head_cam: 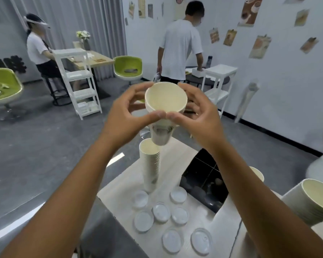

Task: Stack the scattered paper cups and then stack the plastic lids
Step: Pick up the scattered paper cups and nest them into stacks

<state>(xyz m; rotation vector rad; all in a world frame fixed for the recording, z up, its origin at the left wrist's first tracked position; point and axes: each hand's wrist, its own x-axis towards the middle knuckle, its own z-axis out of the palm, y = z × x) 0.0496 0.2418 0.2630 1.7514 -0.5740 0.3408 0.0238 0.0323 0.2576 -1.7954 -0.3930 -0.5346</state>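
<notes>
left hand [125, 116] and right hand [199, 118] are both curling round a short stack of paper cups [165, 112], thumbs meeting at the front under the rim, holding it in the air above the tall cup stack [150, 164] w/ a gap between. top cup's looking empty inside. tall stack is standing upright nr the table's [177, 159] far-left edge. plastic lids [160, 212] are lying scattered, flat, unstacked, in front of it. black box [203, 181] is sitting just right of the lids. another cup stack [309, 202] is at far right.
</notes>
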